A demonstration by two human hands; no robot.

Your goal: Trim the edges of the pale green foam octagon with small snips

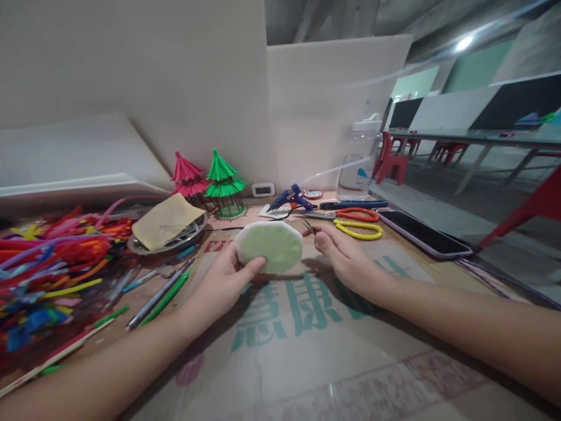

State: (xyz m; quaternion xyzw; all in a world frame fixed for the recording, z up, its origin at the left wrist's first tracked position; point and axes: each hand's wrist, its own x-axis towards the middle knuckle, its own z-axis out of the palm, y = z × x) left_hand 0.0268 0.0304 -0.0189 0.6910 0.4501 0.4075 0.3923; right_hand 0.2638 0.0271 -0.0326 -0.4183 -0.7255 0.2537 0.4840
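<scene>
A pale green, many-sided disc with a white rim [272, 248] is held up in my left hand [234, 272]. The thumb lies across its face and the fingers go behind it, partly hidden. Just to the right, my right hand [342, 254] pinches a small dark metal tool with a thin pointed tip [309, 228]; its exact kind is unclear. That tip points towards the disc's right edge, a short way apart from it. Both hands hover over a cardboard sheet [280, 368] printed with green characters.
Behind the disc lie a blue glue gun [291, 199] and scissors [359, 225] with red and yellow handles. A phone [423, 234] rests at right. Green [223, 187] and pink [188, 175] pagoda models stand at back; pipe cleaners [56, 263] heap at left. A clear bottle [357, 164] stands back right.
</scene>
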